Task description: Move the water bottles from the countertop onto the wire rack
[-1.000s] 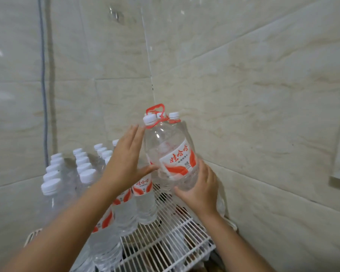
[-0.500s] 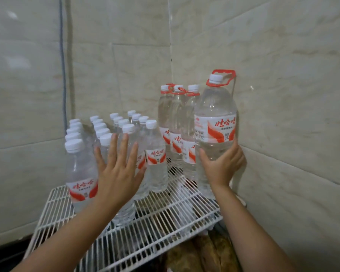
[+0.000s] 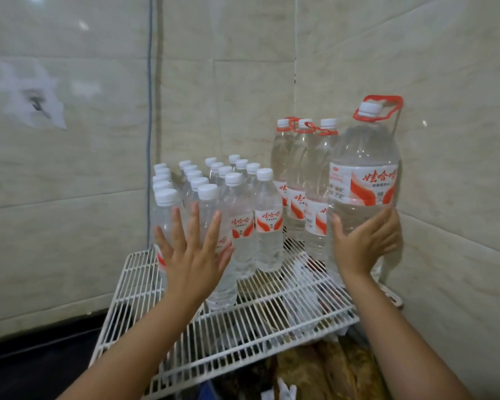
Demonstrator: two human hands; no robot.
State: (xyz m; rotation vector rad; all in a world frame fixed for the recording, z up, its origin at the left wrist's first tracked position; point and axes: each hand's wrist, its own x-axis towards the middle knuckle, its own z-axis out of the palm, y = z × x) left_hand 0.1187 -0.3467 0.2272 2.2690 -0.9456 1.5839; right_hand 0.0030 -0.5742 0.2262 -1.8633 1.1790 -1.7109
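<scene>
A large clear water bottle point(image 3: 364, 168) with a white cap, a red carry handle and a red-and-white label stands upright at the right end of the white wire rack point(image 3: 243, 321). My right hand point(image 3: 361, 243) wraps around its lower part. My left hand point(image 3: 192, 252) is raised with fingers spread, empty, in front of several small water bottles point(image 3: 237, 215). Three tall bottles point(image 3: 300, 180) with red handles stand behind the large one, by the corner.
Tiled walls close in the rack at the back and right. A grey cable point(image 3: 149, 111) runs down the left wall. Brown items point(image 3: 329, 368) lie under the rack. A dark surface point(image 3: 35, 365) lies lower left.
The large bottle came down from mid-air onto the right end of the rack. My left hand let go of it and opened in front of the small bottles.
</scene>
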